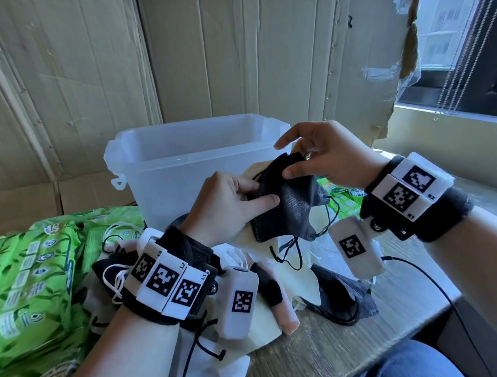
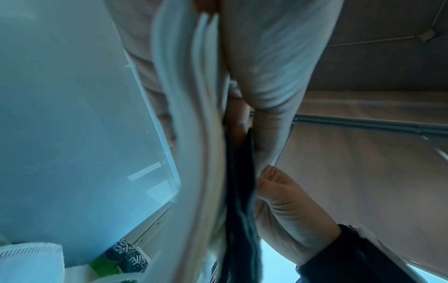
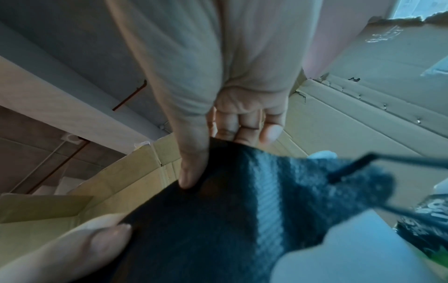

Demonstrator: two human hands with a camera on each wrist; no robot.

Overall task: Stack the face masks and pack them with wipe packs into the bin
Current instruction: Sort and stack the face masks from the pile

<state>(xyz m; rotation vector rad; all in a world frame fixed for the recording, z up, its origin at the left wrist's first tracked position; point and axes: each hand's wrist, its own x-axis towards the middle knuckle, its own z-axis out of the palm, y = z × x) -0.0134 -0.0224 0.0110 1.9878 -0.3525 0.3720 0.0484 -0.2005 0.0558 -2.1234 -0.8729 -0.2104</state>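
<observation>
Your left hand (image 1: 227, 201) pinching the black fabric face mask (image 1: 289, 203), your right hand (image 1: 324, 153) pinching its top edge, both lifting it before the clear plastic bin (image 1: 180, 152).

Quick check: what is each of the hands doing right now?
Left hand: grips the black face mask at its left side.
Right hand: pinches the same mask's top edge.

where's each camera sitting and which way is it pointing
Head: worn on the head, looking forward and down at the bin, wipe packs and table; both hands and forearms show, left hand and right hand holding the black mask.
Left wrist: looks along the left palm at stacked masks; the right hand shows too.
Right wrist: looks along the right hand toward the cardboard; a left fingertip shows.
Shared: all three show the black mask.
</observation>
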